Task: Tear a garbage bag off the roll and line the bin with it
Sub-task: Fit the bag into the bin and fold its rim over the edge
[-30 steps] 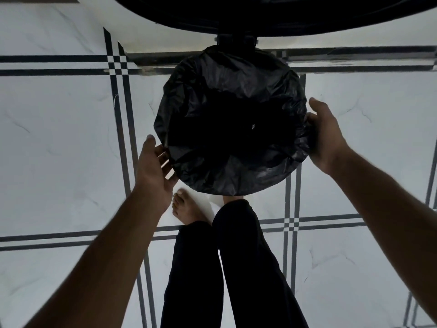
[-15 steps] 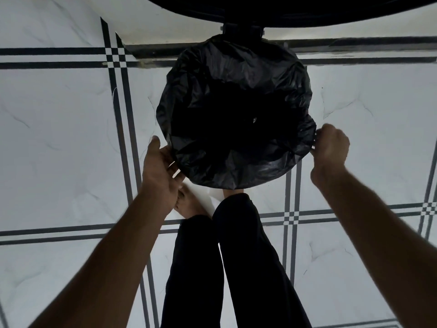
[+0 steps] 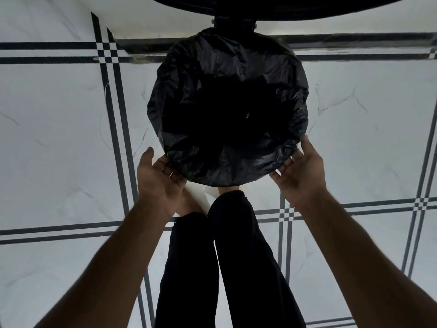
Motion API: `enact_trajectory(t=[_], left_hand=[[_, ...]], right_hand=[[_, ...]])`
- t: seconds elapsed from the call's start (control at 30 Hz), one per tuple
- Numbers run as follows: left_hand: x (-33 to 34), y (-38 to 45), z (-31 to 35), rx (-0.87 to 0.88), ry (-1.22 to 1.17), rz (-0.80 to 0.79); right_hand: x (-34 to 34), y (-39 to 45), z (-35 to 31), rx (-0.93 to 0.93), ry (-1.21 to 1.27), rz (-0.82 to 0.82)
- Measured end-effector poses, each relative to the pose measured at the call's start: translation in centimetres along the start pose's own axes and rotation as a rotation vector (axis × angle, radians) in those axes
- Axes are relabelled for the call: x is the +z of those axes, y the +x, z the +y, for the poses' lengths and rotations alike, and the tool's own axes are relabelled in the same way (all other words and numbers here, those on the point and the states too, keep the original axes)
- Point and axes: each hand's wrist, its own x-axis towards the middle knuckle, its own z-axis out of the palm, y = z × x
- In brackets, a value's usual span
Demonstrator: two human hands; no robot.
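Note:
A round bin stands on the floor in front of my feet, fully covered by a crinkled black garbage bag [image 3: 227, 67] stretched over its rim; the bin's own walls are hidden by the plastic. My left hand [image 3: 158, 178] is at the near left edge, palm up, fingers spread and touching the bag's folded-over skirt. At the near right edge my right hand [image 3: 300, 171] lies the same way, fingers apart against the plastic. Neither hand pinches the bag. No roll of bags is in view.
White marble floor tiles [image 3: 59, 138] with dark double lines surround the bin. My legs in black trousers [image 3: 212, 256] stand right behind it, one bare foot just under the left hand. A dark curved object [image 3: 283, 8] overhangs the top of the view.
Both hands slid along the rim toward me. The right hand, clenched on the bag's edge half a second ago, has opened; the left hand has turned palm up.

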Motion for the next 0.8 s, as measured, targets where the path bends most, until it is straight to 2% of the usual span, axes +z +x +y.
enact_trajectory(t=[0.13,0.27,0.4,0.63,0.8], left_hand=[[0.1,-0.2,-0.5,-0.021,0.034,0.006],[0.2,-0.3,-1.1,-0.056,-0.026,-0.018],[-0.1,-0.4,-1.8,-0.054,-0.074,-0.028],[0.1,-0.2,-2.0,-0.029,-0.127,-0.002],[-0.3,-0.2,-1.8,-0.023,-0.055,0.005]], right_hand=[[-0.3,0.4,-0.3,0.03,0.042,-0.011],[-0.8,0.5,-0.3,0.017,0.146,-0.017],[-0.9,0.5,-0.7,0.021,0.145,0.009],[-1.3,0.2,-2.2,0.024,0.078,0.03],[-0.3,0.4,-3.3,0.033,-0.091,0.015]])
